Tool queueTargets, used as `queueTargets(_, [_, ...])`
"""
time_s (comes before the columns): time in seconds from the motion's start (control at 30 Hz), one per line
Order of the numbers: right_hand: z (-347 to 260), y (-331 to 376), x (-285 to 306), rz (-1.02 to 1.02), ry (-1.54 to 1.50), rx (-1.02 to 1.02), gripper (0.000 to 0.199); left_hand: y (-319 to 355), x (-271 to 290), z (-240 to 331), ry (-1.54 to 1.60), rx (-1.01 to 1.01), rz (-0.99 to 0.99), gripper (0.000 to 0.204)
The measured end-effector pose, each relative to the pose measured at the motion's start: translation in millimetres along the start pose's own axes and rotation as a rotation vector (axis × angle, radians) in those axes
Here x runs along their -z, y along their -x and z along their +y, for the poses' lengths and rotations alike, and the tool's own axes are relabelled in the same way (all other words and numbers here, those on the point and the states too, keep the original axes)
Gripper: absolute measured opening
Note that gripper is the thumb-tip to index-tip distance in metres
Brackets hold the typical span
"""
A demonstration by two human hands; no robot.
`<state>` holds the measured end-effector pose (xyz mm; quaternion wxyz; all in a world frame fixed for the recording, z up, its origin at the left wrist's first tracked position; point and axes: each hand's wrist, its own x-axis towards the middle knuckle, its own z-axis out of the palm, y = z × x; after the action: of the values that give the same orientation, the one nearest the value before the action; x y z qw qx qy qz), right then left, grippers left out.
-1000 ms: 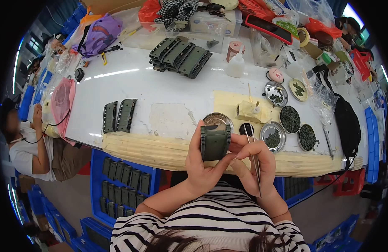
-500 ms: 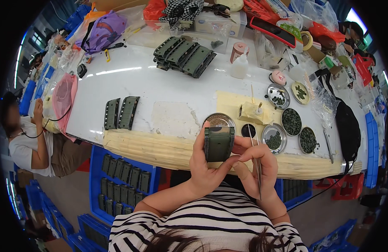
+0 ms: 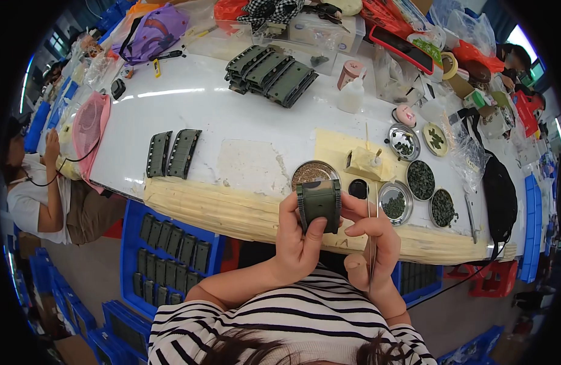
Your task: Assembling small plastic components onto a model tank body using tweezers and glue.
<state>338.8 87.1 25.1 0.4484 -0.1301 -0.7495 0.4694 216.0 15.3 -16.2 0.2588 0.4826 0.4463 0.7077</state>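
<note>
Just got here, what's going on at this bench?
A person's left hand holds up a curved dark green part over the near table edge. The right hand holds metal tweezers beside it. Two similar parts lie on the table to the left, with a stack farther back. To the right, a silver dish holds small green pieces.

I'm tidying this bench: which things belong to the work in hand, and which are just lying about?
Likely in use:
- green curved part in left hand
- tweezers in right hand
- small dark green pieces

Likely lying about:
- purple bag
- red-edged phone
- black bag
</note>
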Motion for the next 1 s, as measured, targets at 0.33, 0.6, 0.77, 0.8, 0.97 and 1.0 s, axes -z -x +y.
queueTargets(0.33, [1,4,1,0.091,0.126,0.075,0.056,6,1,-13,0.035,0.064,-0.025,0.039])
queueTargets(0.6, [-2,4,-2,0.131,0.233,0.102,0.050,5,2,-13,0.006,0.035,-0.031,0.039])
queueTargets(0.77, [-9,3,-5,0.185,0.361,0.021,0.043,7,-2,-13,0.092,0.004,0.026,0.043])
queueTargets(0.8, [-10,3,-3,0.171,0.405,0.039,0.043,7,-2,-12,0.080,0.000,0.032,0.043])
queueTargets(0.97, [-12,-5,1,0.083,0.524,0.221,0.044,4,-2,-10,-0.038,-0.053,0.038,0.043])
queueTargets(1.0, [-12,-4,0,0.085,0.514,0.215,0.045,4,-2,-11,-0.040,-0.051,0.038,0.043])
